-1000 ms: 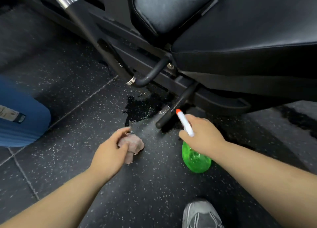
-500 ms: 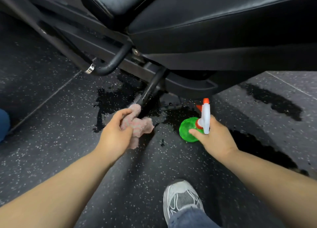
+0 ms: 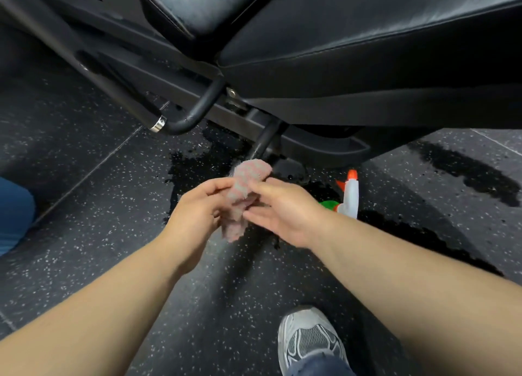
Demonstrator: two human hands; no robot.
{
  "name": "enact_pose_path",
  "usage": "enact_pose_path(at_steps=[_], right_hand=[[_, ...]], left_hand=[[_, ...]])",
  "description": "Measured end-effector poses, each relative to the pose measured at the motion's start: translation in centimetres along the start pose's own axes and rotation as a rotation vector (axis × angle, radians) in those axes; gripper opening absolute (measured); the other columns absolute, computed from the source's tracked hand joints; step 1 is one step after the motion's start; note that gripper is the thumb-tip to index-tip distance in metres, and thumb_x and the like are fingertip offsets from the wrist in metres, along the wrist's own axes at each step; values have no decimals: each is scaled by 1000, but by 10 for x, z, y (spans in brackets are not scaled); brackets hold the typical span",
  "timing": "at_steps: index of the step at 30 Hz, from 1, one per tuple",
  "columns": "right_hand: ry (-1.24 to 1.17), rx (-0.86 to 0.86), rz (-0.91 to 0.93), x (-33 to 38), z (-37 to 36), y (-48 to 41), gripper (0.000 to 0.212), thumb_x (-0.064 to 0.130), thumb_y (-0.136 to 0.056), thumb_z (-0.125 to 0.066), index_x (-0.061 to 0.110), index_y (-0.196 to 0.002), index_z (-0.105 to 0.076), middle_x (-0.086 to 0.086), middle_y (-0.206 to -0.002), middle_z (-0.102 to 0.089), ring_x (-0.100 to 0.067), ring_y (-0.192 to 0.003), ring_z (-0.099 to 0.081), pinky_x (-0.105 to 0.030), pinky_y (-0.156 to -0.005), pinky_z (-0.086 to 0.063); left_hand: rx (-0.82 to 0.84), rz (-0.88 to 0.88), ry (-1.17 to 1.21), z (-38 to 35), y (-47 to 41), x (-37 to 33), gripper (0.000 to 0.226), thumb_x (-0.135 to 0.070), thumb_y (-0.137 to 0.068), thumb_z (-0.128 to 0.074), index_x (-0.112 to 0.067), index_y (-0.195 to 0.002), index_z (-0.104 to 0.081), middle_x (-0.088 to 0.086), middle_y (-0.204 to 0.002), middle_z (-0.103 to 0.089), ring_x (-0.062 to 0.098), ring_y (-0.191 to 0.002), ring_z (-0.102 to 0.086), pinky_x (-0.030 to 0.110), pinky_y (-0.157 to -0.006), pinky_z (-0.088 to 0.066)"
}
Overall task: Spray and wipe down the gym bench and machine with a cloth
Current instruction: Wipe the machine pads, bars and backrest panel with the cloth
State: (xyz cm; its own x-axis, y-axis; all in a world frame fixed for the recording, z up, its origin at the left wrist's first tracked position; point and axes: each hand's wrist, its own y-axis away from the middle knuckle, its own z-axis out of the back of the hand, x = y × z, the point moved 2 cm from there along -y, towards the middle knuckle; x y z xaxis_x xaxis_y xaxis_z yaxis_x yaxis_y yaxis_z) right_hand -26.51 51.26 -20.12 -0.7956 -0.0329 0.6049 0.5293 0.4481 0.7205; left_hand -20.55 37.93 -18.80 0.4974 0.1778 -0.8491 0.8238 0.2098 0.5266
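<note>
A pink cloth (image 3: pixel 245 187) is bunched between both hands, low over the floor. My left hand (image 3: pixel 197 214) pinches its left side. My right hand (image 3: pixel 285 211) holds its right side with thumb and fingers. The green spray bottle (image 3: pixel 348 196), with a white head and orange nozzle, stands on the floor just right of my right hand, free of both hands. The black padded bench seat (image 3: pixel 367 36) and the machine's black frame (image 3: pixel 158 73) fill the top of the view. A black support bar (image 3: pixel 265 142) runs down to the floor just beyond the cloth.
Wet dark patches (image 3: pixel 463 169) spread over the speckled rubber floor under the bench and to the right. My grey shoe (image 3: pixel 310 341) is planted at the bottom. A blue object (image 3: pixel 14 214) sits at the left edge. A curved black handle (image 3: pixel 197 112) juts out below the frame.
My right hand has let go of the spray bottle, which now stands on the floor, and moved left to take hold of the cloth together with my left hand.
</note>
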Motion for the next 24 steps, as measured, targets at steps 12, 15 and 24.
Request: enact_pose_path(at_steps=[12,15,24], right_hand=[[1425,-620,728,66,7,-89,33,39,-103,-42,19,-118,-65,-7,-127,-57,-26,-123,-45,-32,-104,-26],[1613,-576,619,63,8,-101,38,36,-104,-37,20,-130,-58,-3,-149,-35,-28,-136,-29,-31,-109,-20],[1656,-335,676,14,-15,-106,36,4,-89,-53,19,-119,-66,-9,-139,-44,-32,-131,-33,-41,-106,-37]], left_hand=[[-275,316,-54,37,-76,56,41,-12,-98,-53,-20,-138,-52,6,-116,-65,19,-95,-64,30,-83,-50],[-263,356,114,33,-83,58,28,-7,-99,-52,-15,-125,-59,2,-113,-68,12,-95,-66,19,-71,-49],[-277,404,358,32,-81,63,23,-2,-99,-49,-13,-111,-65,5,-104,-73,11,-91,-70,22,-76,-54]])
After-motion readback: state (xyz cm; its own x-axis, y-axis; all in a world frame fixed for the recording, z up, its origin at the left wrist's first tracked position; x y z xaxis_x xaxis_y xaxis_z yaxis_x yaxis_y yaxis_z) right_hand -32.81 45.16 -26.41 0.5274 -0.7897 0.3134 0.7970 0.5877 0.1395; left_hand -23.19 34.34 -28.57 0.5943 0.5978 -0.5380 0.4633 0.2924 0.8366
